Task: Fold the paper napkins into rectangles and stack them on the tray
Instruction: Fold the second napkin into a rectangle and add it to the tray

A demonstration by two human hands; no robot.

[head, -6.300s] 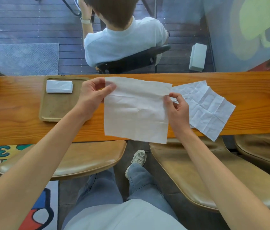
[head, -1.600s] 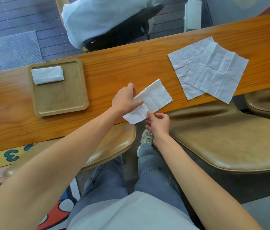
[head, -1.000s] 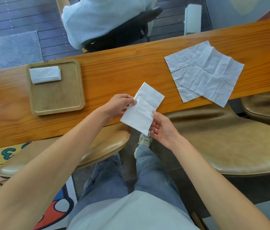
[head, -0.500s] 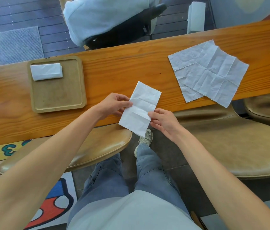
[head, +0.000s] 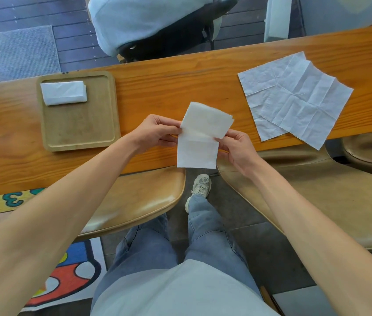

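A white paper napkin [head: 199,142], folded to a narrow strip, hangs in the air over the near edge of the wooden table [head: 169,83]. My left hand [head: 155,133] pinches its left edge and my right hand [head: 235,144] pinches its right edge at mid-height, where its top half bends over. A square wooden tray [head: 82,126] lies on the table to the left. One folded napkin [head: 63,92] rests in the tray's far left corner. Unfolded creased napkins [head: 294,96] lie overlapped on the table to the right.
Tan padded stools stand under the table's near edge, one at the left [head: 134,197] and one at the right [head: 317,190]. Another person in a pale shirt [head: 148,19] sits on a dark chair beyond the table. A colourful mat [head: 9,208] covers the floor at left.
Both hands lifted the folded napkin off the table and turned it upright. Its top half now bends over at the middle. The tray and the loose napkins have not moved.
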